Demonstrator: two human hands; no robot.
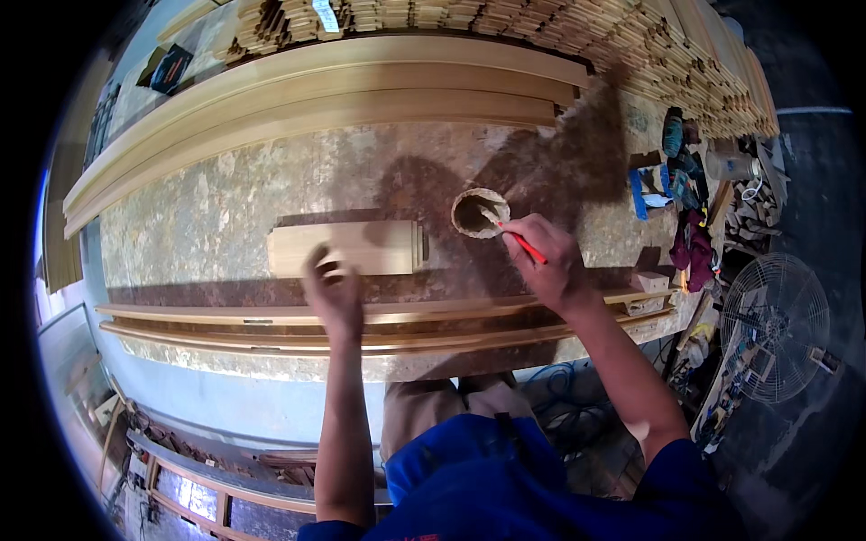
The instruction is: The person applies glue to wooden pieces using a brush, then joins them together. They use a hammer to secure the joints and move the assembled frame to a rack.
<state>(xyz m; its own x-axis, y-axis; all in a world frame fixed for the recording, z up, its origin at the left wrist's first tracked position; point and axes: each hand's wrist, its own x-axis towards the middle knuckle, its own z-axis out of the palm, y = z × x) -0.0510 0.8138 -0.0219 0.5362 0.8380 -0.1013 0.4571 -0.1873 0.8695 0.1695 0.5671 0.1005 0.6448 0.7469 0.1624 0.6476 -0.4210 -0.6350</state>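
My right hand (548, 257) pinches a thin red-handled brush (528, 248), its pale tip reaching into a round cup (462, 215) with a crusted rim. What lies inside the cup is too dark to make out. My left hand (332, 287) is raised with fingers apart and slightly blurred, holding nothing, just over the near edge of a short pale wooden board (374, 245), apparently stacked on others. Nearer to me, long narrow wooden rails (207, 315) with dark slots lie across the bench, passing under both forearms.
Long planks (316, 81) lie along the far side of the worn bench (198, 198), with stacked wooden strips (541, 27) behind. Power tools (673, 132) and a blue-edged item (650, 189) sit at the right. A caged fan (774, 326) stands beyond the right end; small wood blocks (648, 282) rest nearby.
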